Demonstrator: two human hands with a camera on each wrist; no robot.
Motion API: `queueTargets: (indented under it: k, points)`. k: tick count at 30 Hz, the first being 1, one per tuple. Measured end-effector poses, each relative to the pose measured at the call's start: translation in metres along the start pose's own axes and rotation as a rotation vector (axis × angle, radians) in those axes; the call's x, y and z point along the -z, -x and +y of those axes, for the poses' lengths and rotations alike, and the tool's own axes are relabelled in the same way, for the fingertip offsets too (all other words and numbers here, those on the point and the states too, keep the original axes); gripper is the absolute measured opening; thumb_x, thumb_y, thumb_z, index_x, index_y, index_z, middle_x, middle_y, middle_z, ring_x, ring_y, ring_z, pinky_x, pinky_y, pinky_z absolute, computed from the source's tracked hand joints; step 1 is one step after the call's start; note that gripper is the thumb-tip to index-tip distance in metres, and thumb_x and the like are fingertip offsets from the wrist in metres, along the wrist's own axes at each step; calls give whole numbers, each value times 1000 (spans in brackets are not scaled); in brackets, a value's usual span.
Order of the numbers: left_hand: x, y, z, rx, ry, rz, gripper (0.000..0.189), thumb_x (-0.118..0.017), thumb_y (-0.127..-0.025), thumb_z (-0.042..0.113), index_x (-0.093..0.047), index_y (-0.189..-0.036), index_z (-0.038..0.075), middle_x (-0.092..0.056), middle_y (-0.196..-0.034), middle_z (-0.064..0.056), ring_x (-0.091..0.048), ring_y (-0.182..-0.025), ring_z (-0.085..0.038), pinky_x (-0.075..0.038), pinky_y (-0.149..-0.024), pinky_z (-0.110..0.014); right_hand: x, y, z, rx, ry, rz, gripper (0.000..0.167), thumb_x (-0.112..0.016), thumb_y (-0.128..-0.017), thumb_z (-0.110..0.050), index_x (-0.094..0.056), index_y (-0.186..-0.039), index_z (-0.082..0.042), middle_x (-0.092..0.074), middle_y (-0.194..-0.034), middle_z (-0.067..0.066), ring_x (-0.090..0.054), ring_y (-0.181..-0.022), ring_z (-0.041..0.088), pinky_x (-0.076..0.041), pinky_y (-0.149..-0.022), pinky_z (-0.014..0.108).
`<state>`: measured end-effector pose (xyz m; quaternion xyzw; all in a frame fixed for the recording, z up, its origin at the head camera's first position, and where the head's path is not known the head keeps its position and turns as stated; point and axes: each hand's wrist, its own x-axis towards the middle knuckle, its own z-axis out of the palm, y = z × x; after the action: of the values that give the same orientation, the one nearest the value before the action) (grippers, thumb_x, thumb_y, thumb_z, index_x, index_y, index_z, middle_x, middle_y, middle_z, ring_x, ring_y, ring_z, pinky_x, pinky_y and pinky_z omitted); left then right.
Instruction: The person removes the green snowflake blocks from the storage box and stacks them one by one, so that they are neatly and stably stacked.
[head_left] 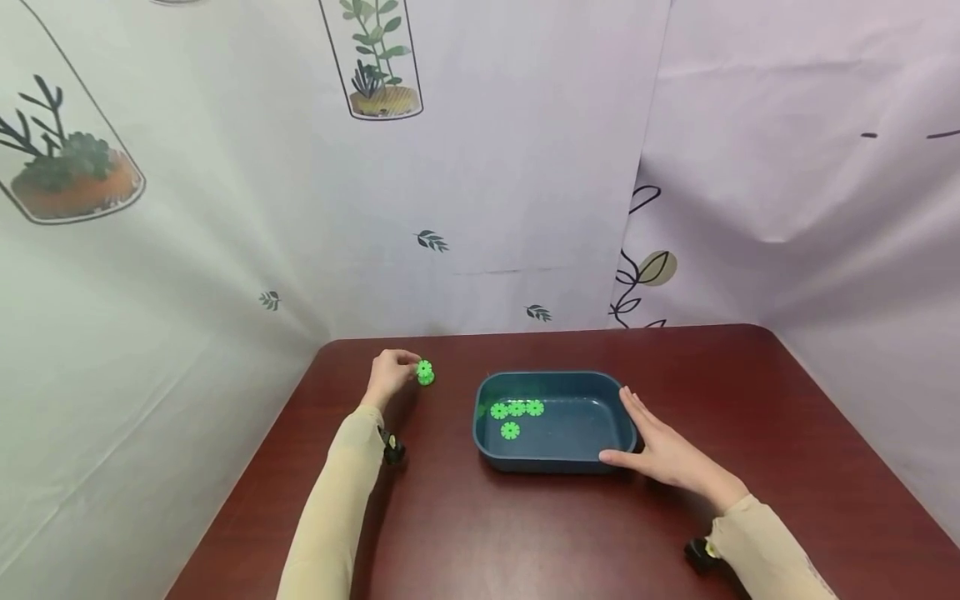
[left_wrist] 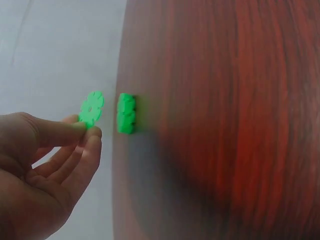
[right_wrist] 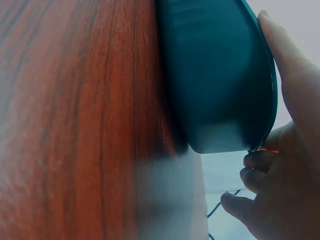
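Note:
Between thumb and fingertips, my left hand pinches a green notched plastic disc by its lower edge. Just below it, a short stack of similar green discs lies on the table near its far left. My right hand rests against the right end of a dark blue rectangular bin, thumb at the near corner and extended fingers along the rim. Several green discs lie flat on the left side of the bin's floor. In the right wrist view, the bin's outer wall fills the middle.
The reddish-brown wooden table has rounded far corners. Behind and beside it hangs a pale cloth printed with plants and leaves. A dark wrist device shows at the left sleeve, another at the right.

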<state>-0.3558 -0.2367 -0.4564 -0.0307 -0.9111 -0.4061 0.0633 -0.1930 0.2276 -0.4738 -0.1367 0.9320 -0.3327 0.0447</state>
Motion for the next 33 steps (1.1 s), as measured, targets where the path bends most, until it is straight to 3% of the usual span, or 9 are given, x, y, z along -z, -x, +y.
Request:
queueTargets:
  k: [6,15,27,33]
  points:
    - [-6,-5,-6,30,-39,20,20,-63,-92,2,-75,-107,-3,-73,-103,-20,-65,-81,-24,-51,-69,-33,-2,-3,0,-6,-2,0,119,-71,-82,-67,-4,-163,-12,-6,-167,21,-18,-148,48,-35,-105,68]
    - [-8,-9,-9,53,-80,5,23,-64,-89,2,-75,-108,-4,-71,-110,-22,-63,-96,-32,-51,-81,-43,-3,-3,1,8,5,1,118,-70,-83,-67,-4,-163,-11,-5,-167,21,-19,-147,49,-35,-105,68]
    - [-13,-11,-12,86,-74,-34,22,-64,-91,4,-75,-108,-4,-73,-100,-19,-63,-82,-25,-50,-70,-32,0,-3,1,-6,7,0,117,-70,-83,-66,-4,-163,-11,-5,-167,21,-20,-147,50,-35,-104,69]
    - [-11,-7,-13,69,-48,-89,30,-67,-95,15,-70,-118,-4,-70,-110,-20,-65,-94,-31,-53,-82,-43,0,-2,1,-4,8,-4,117,-70,-84,-66,-4,-163,-12,-5,-167,21,-20,-146,50,-34,-104,69]
